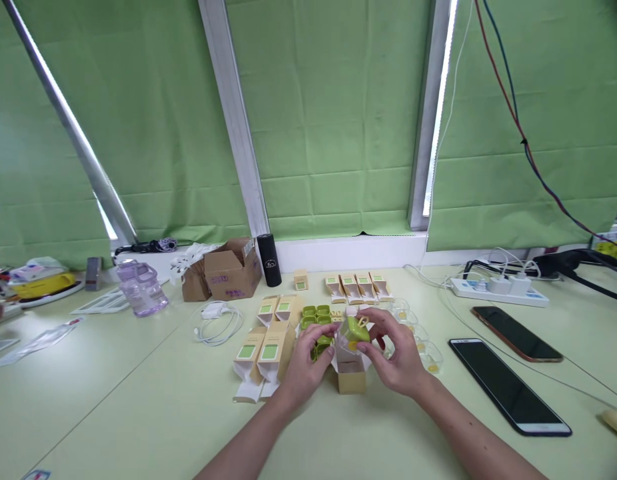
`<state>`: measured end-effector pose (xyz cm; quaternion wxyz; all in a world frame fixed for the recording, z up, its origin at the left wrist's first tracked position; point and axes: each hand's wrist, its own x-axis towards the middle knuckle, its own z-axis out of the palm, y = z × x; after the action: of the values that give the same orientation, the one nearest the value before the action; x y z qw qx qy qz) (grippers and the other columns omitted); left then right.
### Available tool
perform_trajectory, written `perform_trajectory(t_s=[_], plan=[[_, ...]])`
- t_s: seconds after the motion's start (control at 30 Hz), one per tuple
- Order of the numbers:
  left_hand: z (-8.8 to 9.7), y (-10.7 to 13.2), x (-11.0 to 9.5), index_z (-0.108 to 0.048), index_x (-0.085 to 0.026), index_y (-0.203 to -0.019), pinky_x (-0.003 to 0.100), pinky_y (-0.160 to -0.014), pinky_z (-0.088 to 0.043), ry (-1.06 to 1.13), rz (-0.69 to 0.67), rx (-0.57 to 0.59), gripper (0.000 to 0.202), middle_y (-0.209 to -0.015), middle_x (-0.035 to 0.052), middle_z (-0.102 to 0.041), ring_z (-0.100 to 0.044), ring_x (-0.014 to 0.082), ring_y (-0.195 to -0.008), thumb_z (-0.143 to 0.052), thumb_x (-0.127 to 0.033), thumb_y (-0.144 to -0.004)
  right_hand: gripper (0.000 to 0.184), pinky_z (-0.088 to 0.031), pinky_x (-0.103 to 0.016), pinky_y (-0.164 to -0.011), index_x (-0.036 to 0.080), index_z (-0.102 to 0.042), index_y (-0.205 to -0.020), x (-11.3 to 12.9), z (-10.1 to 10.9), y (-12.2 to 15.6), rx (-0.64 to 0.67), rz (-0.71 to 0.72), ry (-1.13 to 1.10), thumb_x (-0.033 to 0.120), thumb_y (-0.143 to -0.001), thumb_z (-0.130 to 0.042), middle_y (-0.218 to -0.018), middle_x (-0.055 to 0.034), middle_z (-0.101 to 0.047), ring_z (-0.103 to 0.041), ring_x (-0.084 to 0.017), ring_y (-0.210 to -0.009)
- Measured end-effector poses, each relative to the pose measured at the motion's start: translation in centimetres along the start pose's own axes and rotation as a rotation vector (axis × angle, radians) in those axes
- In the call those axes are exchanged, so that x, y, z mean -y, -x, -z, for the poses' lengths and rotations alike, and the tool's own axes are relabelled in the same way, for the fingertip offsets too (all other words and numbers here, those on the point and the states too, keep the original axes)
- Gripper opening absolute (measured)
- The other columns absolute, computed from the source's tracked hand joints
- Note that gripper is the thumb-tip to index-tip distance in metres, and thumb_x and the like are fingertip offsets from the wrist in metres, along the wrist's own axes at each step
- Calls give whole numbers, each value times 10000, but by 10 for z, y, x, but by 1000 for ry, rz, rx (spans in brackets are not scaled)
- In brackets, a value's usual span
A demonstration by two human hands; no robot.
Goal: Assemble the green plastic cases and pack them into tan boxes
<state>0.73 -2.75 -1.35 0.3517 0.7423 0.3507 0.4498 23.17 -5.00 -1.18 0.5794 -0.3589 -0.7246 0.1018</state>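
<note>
My right hand point(396, 350) pinches a small clear container with a green lid point(356, 330) and a pale loop on top; something yellow shows at its bottom. It is tilted just above an open small cardboard box point(352, 381), whose white flaps stand up. Around the left side of that box my left hand point(308, 363) is closed, thumb and forefinger near the flap; its exact contact is partly hidden. Behind the left hand lie several green lids point(316, 312). Beyond the right hand stand several clear cups point(431, 357) with yellow bits inside.
Small boxes with green windows point(270, 352) stand left of my hands, more boxes point(356, 288) behind. Two phones point(508, 387) and a power strip point(498, 292) lie to the right. Further left are a white cable point(218, 323), a purple bottle point(141, 288), a carton point(233, 270) and a black tumbler point(269, 260).
</note>
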Motion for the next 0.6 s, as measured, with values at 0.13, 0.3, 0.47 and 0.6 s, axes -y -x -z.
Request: perform_trajectory(t_s=[0.13,0.3,0.47,0.6], plan=[[0,-1,1,-696,-192,-1319,481,-1114,-485,40,24,-18,471,-1291,120,-723,-649,292,-1221,-610,-174,-857,428,-485,-311,-518,295,-580,-1331,-2,3,-2,19,-28,-12,321,-922,-706,-1102,-53,-755,-669,-164,-585],[0,-2,4,-696,-200,-1323,465,-1110,-490,67,46,-29,575,-1292,103,-728,-654,274,-1199,-576,-111,-768,453,-519,-325,-551,294,-587,-1327,-3,9,-6,127,-100,17,323,-895,-721,-995,-31,-791,-662,-174,-550],[0,-1,4,-688,-207,-1336,463,-1128,-478,54,45,-16,639,-1274,91,-734,-651,273,-1237,-564,-72,-724,432,-580,-369,-688,289,-592,-1305,-1,13,-6,229,-95,64,332,-894,-717,-1022,-28,-809,-702,-183,-578],[-1,0,5,-681,-202,-1349,463,-1127,-479,37,28,-22,651,-1272,97,-726,-654,269,-1234,-548,-61,-727,386,-574,-367,-722,279,-628,-1258,1,12,-5,261,-54,109,326,-886,-718,-990,-20,-808,-727,-192,-617]])
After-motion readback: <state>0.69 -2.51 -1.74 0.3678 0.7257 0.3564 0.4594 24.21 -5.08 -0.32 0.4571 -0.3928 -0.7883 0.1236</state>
